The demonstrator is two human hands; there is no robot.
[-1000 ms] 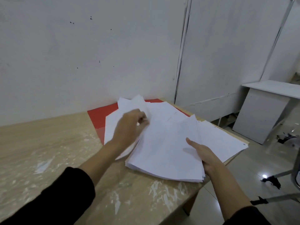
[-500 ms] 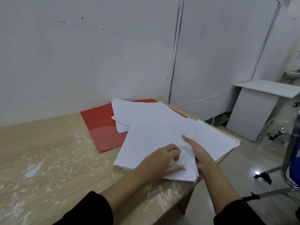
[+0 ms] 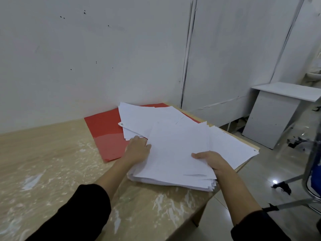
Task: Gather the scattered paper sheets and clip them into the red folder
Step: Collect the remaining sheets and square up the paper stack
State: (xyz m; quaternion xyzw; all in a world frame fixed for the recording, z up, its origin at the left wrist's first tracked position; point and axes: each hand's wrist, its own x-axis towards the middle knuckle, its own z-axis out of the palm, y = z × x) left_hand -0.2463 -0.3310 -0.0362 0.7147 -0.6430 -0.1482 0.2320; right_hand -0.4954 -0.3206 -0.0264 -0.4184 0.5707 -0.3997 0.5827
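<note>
The right hand [image 3: 214,162] pinches the paper stack [image 3: 177,150] at its near corner, thumb on top. The left hand [image 3: 139,150] touches the stack's other edge, grip unclear. The red folder [image 3: 104,131] lies just beyond the left hand. Lifted by one corner, the fanned sheets could slide apart.

Forearms reach forward; left hand [image 3: 138,150] lies palm-down, right hand [image 3: 214,161] pinches the sheets [image 3: 175,150].

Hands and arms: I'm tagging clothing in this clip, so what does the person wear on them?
Black long sleeves: the left sleeve and right sleeve end well short of the wrists, leaving the forearms bare. The left hand and right hand wear nothing: no gloves, rings or watch show.
</note>
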